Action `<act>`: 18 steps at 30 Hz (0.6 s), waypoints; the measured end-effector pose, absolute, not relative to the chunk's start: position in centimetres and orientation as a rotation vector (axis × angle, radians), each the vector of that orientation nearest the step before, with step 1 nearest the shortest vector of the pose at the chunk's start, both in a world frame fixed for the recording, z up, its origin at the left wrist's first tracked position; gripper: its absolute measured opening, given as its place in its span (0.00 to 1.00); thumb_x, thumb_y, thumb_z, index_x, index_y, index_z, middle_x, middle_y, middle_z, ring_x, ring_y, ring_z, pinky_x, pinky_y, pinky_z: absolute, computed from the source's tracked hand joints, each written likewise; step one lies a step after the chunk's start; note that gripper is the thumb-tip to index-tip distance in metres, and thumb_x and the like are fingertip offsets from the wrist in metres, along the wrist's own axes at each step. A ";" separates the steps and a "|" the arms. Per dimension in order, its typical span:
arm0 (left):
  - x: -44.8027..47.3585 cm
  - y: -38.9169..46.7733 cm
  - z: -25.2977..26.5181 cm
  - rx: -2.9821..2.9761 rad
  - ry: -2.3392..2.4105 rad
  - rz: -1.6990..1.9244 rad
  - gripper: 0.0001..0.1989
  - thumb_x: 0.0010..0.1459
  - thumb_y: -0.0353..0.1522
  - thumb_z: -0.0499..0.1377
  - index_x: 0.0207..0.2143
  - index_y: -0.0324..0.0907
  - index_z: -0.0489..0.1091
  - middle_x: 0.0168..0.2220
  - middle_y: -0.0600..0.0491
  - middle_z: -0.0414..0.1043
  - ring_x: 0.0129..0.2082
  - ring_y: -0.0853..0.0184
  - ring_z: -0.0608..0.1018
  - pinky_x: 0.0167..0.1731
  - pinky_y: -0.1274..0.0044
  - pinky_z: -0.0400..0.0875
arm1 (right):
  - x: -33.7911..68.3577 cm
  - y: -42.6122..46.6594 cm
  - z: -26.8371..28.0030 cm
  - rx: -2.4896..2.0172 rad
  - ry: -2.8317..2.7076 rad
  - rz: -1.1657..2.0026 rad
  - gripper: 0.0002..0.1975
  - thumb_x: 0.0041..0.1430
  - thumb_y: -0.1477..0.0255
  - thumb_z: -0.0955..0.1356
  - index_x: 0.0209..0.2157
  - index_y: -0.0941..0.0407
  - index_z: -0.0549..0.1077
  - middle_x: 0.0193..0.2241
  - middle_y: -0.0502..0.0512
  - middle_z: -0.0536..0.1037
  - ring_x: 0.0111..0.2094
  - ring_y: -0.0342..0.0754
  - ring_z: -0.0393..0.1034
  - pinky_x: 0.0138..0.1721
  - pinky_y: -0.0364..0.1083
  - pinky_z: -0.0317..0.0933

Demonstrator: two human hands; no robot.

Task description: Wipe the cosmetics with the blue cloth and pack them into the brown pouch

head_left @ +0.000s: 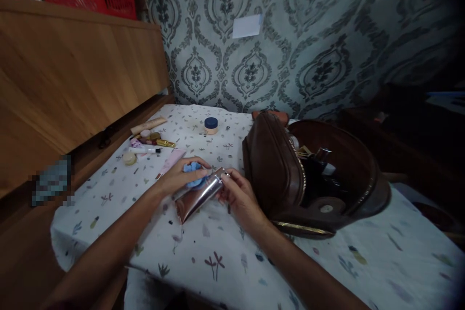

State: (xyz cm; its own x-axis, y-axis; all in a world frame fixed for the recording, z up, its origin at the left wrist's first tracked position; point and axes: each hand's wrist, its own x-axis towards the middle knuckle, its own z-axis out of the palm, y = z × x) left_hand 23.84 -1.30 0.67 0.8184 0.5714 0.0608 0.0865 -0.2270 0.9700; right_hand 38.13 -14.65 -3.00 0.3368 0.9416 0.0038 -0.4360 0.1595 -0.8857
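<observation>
My right hand (240, 198) grips a shiny rose-gold squeeze tube (198, 199) by its capped end, and the tube slants down to the left above the tablecloth. My left hand (183, 174) is closed on a crumpled blue cloth (195, 174), which lies against the tube's upper side. Just behind my left wrist a flat pink tube (172, 160) rests on the table. To the right of my right hand stands a brown leather bag (276, 169), unzipped, with several small items inside, partly in shadow.
A jar with a dark blue lid (211, 125) stands toward the wall. Several cosmetics lie at the left, among them a gold tube (165, 143), a beige tube (148, 126) and a small round jar (129, 158). A wooden cabinet (83, 63) borders the table's left side.
</observation>
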 end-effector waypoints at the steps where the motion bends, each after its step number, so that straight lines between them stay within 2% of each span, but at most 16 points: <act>1: 23.8 -1.5 0.8 1.804 0.523 0.565 0.17 0.54 0.45 0.66 0.41 0.44 0.79 0.39 0.50 0.78 0.37 0.62 0.78 0.36 0.76 0.71 | 38.1 -14.6 -3.1 -0.951 -0.686 1.093 0.23 0.47 0.53 0.77 0.30 0.55 0.69 0.25 0.47 0.72 0.22 0.40 0.66 0.21 0.39 0.58; 4: 23.8 -2.3 1.3 1.926 0.468 0.600 0.18 0.57 0.45 0.64 0.45 0.45 0.78 0.41 0.50 0.79 0.40 0.60 0.79 0.39 0.74 0.71 | 38.0 -14.6 -3.5 -0.988 -0.737 1.082 0.22 0.47 0.54 0.77 0.31 0.55 0.70 0.27 0.48 0.74 0.25 0.43 0.70 0.24 0.42 0.64; 8: 23.9 -3.1 1.6 2.066 0.401 0.532 0.16 0.60 0.43 0.61 0.46 0.45 0.78 0.44 0.49 0.80 0.45 0.57 0.79 0.46 0.72 0.70 | 37.9 -14.5 -3.7 -0.989 -0.748 1.078 0.22 0.48 0.55 0.77 0.36 0.55 0.73 0.30 0.49 0.75 0.26 0.44 0.72 0.26 0.43 0.68; 18: 22.5 -0.5 2.3 2.179 0.492 0.308 0.21 0.61 0.49 0.58 0.43 0.41 0.76 0.39 0.53 0.78 0.39 0.63 0.77 0.39 0.77 0.69 | 38.1 -14.6 -3.6 -0.911 -0.702 0.948 0.19 0.49 0.59 0.78 0.36 0.53 0.72 0.32 0.46 0.76 0.27 0.43 0.73 0.30 0.43 0.69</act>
